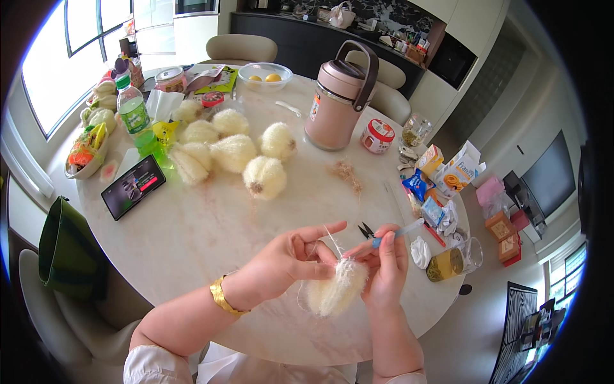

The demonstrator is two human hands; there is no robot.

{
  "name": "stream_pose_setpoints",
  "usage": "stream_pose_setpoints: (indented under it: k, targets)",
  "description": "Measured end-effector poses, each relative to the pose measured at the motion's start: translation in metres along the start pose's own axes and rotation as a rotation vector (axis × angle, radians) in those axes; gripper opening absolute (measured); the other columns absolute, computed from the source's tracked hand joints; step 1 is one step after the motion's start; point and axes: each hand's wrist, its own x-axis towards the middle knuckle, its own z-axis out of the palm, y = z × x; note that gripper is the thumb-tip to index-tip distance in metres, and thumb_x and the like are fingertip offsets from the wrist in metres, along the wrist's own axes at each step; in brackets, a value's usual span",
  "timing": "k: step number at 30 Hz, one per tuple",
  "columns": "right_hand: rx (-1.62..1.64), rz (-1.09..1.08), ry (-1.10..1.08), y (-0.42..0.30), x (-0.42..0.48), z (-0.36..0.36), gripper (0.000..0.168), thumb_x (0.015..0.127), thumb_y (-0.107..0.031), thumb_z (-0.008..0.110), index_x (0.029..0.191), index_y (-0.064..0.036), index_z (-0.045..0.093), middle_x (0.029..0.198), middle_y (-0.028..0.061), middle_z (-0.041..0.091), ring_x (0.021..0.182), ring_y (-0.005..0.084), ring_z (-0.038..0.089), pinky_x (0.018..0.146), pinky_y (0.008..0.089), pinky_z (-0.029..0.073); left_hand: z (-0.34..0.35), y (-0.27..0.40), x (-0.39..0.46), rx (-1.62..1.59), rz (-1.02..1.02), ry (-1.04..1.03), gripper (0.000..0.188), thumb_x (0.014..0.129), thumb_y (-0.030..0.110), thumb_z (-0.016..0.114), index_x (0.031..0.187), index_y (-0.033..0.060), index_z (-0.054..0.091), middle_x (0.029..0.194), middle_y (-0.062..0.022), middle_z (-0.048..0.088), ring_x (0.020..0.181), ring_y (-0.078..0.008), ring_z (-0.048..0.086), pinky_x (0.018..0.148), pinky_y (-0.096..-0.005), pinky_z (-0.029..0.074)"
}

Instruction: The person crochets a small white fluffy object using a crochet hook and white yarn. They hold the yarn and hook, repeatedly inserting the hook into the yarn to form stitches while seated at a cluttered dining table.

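My left hand (292, 261) pinches the top of a fluffy cream yarn piece (336, 293), and a strand of yarn runs up past its raised index finger. In my right hand (388, 266) is a crochet hook (403, 230) with a blue and translucent handle; its tip is at the top of the piece, where the exact stitch is too small to tell. Black thread snips (366, 230) lie just beyond, partly hidden by my right hand. Several finished-looking fluffy cream yarn balls (265, 177) rest farther back on the table, some with brown ends. Brown fiber scraps (348, 175) lie to their right.
On the round marble table (192, 240) stand a pink insulated jug (336, 105), a green-labelled bottle (133, 108) and a red-lidded jar (377, 136). A phone (133, 187) lies at the left. A glass cup of tea (451, 261) is near the right edge, beside crumpled tissue (420, 253) and snack packets.
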Motion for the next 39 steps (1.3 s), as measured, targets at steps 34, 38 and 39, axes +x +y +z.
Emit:
stream_pose_setpoints:
  k: [34,38,39]
  targets:
    - [-0.200,-0.013,-0.224,-0.001,0.008,-0.005,0.014,0.096,-0.014,0.049,0.096,0.000,0.054,0.087,0.0155,0.066,0.086,0.0197,0.063,0.082,0.0321,0.049,0.010,-0.003,0.002,0.188,-0.019,0.125,0.046,0.086,0.004,0.062,0.129,-0.0040,0.046,0.093,-0.0012,0.064,0.087,-0.0049,0.057,0.083,-0.0220,0.047]
    - [-0.241,-0.086,-0.242,-0.004,0.012,-0.013,0.013,0.097,-0.015,0.046,0.095,-0.002,0.049,0.083,0.0145,0.065,0.081,0.0192,0.063,0.079,0.0331,0.049,-0.001,-0.004,0.005,0.323,-0.008,0.121,0.035,0.089,0.004,0.059,0.122,-0.0033,0.053,0.094,-0.0017,0.064,0.079,-0.0048,0.057,0.073,-0.0218,0.049]
    - [-0.283,-0.111,-0.247,-0.006,0.013,-0.014,0.013,0.097,-0.015,0.045,0.095,-0.002,0.048,0.082,0.0143,0.064,0.080,0.0191,0.062,0.078,0.0331,0.049,-0.002,-0.003,0.005,0.340,-0.011,0.130,0.033,0.089,0.004,0.058,0.122,-0.0029,0.054,0.092,-0.0012,0.064,0.075,-0.0048,0.056,0.070,-0.0216,0.049]
